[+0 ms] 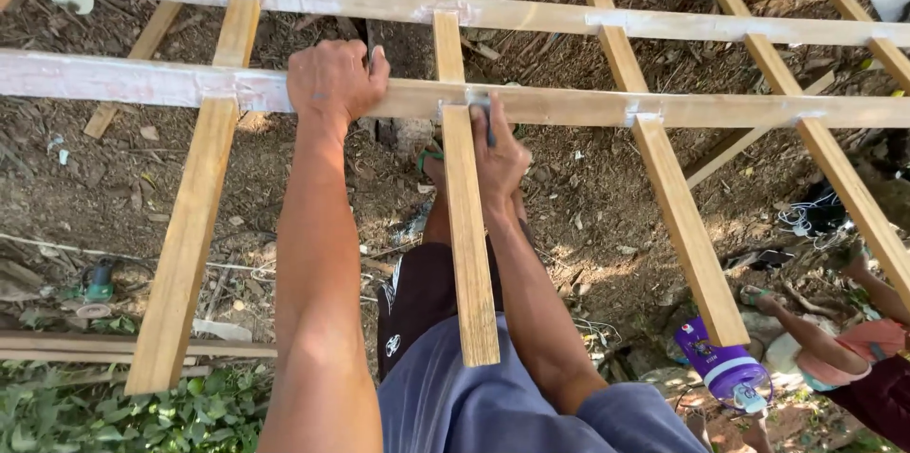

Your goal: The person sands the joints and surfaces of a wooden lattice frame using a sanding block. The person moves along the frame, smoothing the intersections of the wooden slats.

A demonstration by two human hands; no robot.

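Left hand point(334, 81) clamped over pale horizontal wooden rail point(569, 104); right hand point(498, 154) pinches small dark tool point(486, 119) at the joint just beside. Risk: tool slipping off the filler, gouging vertical slat point(471, 244).

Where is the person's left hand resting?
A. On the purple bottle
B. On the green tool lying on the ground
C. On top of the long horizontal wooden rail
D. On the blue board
C: the left hand lies over the horizontal wooden rail of the lattice frame.
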